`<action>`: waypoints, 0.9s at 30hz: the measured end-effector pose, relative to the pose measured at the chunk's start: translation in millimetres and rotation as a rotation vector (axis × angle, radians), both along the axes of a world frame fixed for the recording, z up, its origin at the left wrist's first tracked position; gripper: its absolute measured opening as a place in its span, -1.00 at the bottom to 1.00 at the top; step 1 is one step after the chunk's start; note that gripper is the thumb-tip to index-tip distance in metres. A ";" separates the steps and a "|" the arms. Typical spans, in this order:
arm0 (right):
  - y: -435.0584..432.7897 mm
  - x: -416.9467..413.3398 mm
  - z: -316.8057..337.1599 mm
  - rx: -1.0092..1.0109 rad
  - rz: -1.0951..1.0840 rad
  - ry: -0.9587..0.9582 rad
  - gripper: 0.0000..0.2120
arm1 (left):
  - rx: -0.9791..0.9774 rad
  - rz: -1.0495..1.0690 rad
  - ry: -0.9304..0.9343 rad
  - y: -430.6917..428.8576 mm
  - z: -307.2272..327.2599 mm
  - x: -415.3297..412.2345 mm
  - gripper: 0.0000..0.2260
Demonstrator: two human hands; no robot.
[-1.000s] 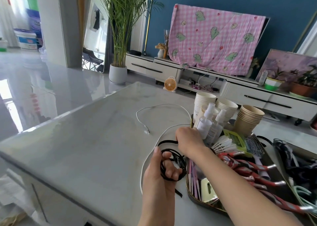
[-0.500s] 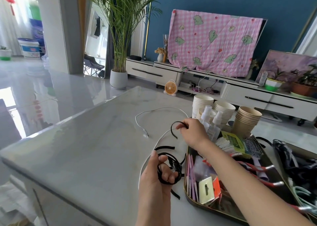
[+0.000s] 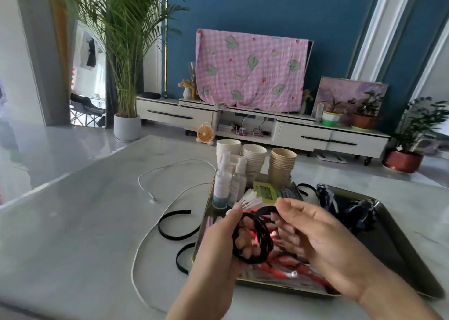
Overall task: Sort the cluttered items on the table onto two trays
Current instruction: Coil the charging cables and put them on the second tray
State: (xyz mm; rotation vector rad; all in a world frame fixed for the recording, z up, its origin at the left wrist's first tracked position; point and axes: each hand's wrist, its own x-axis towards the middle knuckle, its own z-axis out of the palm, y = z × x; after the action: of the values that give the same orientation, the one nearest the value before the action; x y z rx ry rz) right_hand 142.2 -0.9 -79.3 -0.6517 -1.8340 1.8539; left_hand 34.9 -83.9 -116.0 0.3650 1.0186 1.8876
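1. Black strap coil (image 3: 252, 243) at 6 o'clock in my view, held over the near tray (image 3: 203, 225). Left hand (image 3: 218, 249) grips it, fingers curled through the loops.
2. Right hand (image 3: 325, 242), half curled, pinches the coil's upper loop at the thumb tip.
3. Step, as I judge it: bundling straps before traying. Next calls for collecting the loose straps (image 3: 160, 225) and white cable (image 3: 132, 271) at the tray's 9 o'clock.
4. Surface: pale marble table (image 3: 73, 222); dark tray (image 3: 401, 251) at 3 o'clock.
5. Room: blue wall, palm (image 3: 121, 52) at 11 o'clock, pink checked cloth (image 3: 250, 69) at 12.
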 end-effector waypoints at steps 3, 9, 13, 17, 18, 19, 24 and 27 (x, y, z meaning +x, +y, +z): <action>5.3 32.5 0.6 0.152 -0.027 0.035 -0.76 | 0.005 -0.065 0.070 15.1 8.7 23.0 -0.68; 19.2 78.8 -5.7 0.449 -0.183 -0.056 -0.87 | -0.049 -0.115 0.241 35.1 8.5 49.0 -0.64; 21.1 90.9 -16.4 0.557 -0.253 -0.087 -0.96 | -0.039 -0.171 0.307 42.5 3.3 73.0 -0.65; 18.9 93.8 -31.2 0.796 -0.482 -0.142 -0.83 | 0.035 -0.208 0.422 42.5 0.2 87.0 -0.62; 17.4 95.8 -34.5 0.863 -0.521 -0.171 -0.81 | 0.042 -0.217 0.440 41.8 -1.5 89.1 -0.60; 15.8 96.3 -37.1 0.903 -0.523 -0.191 -0.81 | 0.051 -0.223 0.445 41.0 -3.8 89.5 -0.59; 16.8 100.1 -47.9 1.156 -0.510 -0.164 -0.91 | 0.064 -0.369 0.388 41.3 -6.2 88.1 -0.72; 20.0 106.2 -53.9 1.401 -0.522 -0.181 -0.88 | 0.014 -0.476 0.378 39.9 -5.0 87.5 -0.66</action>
State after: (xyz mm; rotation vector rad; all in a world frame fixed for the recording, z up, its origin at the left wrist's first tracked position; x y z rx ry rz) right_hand 248.4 19.1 -133.2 -0.6072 -2.1941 -0.0127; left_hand 122.4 -44.0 -121.0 0.9128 1.0484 1.4219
